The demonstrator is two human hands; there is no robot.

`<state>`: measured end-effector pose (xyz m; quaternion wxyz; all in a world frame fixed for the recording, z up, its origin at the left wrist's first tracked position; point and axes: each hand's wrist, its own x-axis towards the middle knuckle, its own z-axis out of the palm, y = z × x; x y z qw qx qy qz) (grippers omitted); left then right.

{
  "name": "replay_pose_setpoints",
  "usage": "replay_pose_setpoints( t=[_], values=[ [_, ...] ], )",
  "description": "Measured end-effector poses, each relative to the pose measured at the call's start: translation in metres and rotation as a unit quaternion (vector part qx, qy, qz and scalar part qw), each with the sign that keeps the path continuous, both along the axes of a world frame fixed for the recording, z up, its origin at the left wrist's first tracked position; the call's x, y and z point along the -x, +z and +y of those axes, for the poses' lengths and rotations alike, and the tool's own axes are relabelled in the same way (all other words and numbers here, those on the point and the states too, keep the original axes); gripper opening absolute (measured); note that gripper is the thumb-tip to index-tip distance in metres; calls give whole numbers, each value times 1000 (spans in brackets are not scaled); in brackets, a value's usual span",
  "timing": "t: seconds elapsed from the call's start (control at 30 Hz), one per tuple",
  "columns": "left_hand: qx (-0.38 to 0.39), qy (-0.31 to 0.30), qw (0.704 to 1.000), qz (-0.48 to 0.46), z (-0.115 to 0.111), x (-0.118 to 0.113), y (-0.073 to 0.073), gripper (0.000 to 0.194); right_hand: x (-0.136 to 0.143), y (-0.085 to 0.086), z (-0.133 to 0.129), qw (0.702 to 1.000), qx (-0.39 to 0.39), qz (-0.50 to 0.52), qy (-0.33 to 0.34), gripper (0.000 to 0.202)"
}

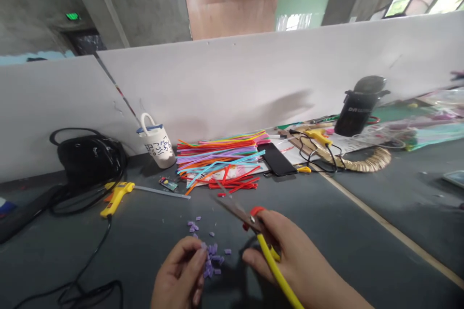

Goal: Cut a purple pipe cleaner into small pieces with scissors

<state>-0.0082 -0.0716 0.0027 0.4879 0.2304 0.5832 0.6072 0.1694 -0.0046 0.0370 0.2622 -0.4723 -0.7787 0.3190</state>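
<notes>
My right hand grips a pair of scissors with red and yellow on the handles. The blades are parted and point to the upper left, above the table. At the lower centre my left hand is closed, thumb against forefinger, with a short purple pipe cleaner piece at the fingertips. Several small cut purple pieces lie scattered on the dark table beside and beyond the left hand. Part of that hand's grip is hidden by its own fingers.
A pile of coloured pipe cleaners lies beyond my hands, beside a black phone. A yellow glue gun, black bag and white cup stand left. Right are a black bottle and another glue gun.
</notes>
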Motion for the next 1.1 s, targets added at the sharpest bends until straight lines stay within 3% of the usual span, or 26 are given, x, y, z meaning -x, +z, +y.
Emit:
replay_pose_setpoints(
  t=[0.07, 0.13, 0.23, 0.4, 0.6, 0.73, 0.87, 1.0, 1.1],
  values=[
    [1, -27, 999, -39, 2, -3, 8, 31, 6, 1, -2, 989, 103, 86, 56, 20],
    [-3, -45, 997, -68, 4, -7, 14, 30, 13, 2, -3, 974, 146, 151, 87, 11],
    [-7, -61, 995, -77, 6, -15, 16, 32, 23, 1, -2, 961, 167, 199, 97, 8],
    [12, -99, 995, -12, 4, -20, -1, 38, 32, -13, -5, 956, 159, 223, 104, 10],
    [-72, -101, 988, 90, 1, -18, -12, 25, 31, -26, -12, 965, 132, 197, 109, 14],
    [-82, -116, 980, 139, 1, -20, -15, 19, 31, -27, -13, 974, 103, 170, 110, 13],
    [-90, -106, 985, 101, 1, -20, -16, 15, 29, -19, -11, 980, 111, 116, 116, 4],
    [-87, -20, 995, 45, -2, -17, -4, 14, 20, -4, -8, 996, 53, -6, 70, 29],
    [-40, 15, 999, 7, -4, -15, 4, 21, 13, -3, -11, 997, 5, -35, 65, 36]
  ],
)
